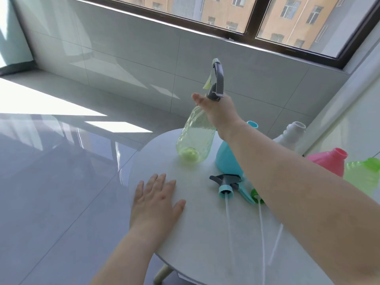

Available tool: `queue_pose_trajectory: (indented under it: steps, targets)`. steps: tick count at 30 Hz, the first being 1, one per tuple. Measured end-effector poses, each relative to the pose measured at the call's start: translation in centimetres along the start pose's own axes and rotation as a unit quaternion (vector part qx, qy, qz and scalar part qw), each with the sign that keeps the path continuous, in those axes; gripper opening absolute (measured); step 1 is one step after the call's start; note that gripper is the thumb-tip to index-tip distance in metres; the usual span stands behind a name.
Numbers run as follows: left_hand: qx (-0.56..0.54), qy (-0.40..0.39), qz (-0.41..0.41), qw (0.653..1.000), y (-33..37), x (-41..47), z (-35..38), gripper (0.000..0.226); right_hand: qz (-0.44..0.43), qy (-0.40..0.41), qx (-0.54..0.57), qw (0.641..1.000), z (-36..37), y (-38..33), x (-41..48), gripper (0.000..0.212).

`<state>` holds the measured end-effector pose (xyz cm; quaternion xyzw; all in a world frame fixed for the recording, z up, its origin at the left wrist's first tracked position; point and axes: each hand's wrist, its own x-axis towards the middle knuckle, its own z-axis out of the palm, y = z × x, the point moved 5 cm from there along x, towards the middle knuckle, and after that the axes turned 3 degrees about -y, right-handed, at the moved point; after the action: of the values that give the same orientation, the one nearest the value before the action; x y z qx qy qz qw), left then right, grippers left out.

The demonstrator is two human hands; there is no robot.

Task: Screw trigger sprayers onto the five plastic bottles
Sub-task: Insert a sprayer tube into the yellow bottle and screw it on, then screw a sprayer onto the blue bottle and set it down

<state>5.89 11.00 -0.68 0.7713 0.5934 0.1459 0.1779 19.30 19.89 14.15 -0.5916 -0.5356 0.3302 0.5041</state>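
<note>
My right hand [218,110] grips the neck of a pale yellow-green bottle [195,138] that carries a grey trigger sprayer [217,81]; the bottle stands tilted at the far side of the round white table [197,229]. My left hand [156,198] lies flat on the table with fingers spread. A loose sprayer with a teal collar [226,185] and long dip tube lies mid-table. Beside it a green sprayer collar [256,195] shows partly under my right arm. Teal [227,157], white [291,134], pink [331,161] and green [362,175] bottles stand uncapped at the right.
The table's left edge drops to a glossy grey tiled floor [61,182]. A tiled wall [144,48] and a dark-framed window [250,19] lie beyond. A pale wall or door [349,112] stands close on the right. One table leg [162,274] shows below.
</note>
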Motion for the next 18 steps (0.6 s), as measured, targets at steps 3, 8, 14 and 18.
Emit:
queue_pose_trajectory:
  steps: [3, 8, 14, 18]
  targets:
    - [0.010, -0.011, -0.005, 1.000, -0.1, 0.1, 0.2, 0.055, 0.001, 0.005, -0.015, 1.000, 0.7, 0.7, 0.8, 0.040]
    - [0.021, -0.014, -0.005, 1.000, -0.1, 0.1, 0.1, 0.055, 0.002, -0.004, -0.060, 0.998, 0.7, 1.4, 1.3, 0.022]
    - [0.013, -0.021, -0.007, 1.000, 0.4, 0.1, 0.1, 0.052, 0.017, -0.011, -0.046, 0.999, 0.2, 1.9, 1.0, 0.034]
    - [0.014, -0.018, -0.011, 1.000, 0.5, 0.3, 0.2, 0.052, 0.023, -0.024, -0.030, 0.999, 0.0, 1.7, -0.1, 0.045]
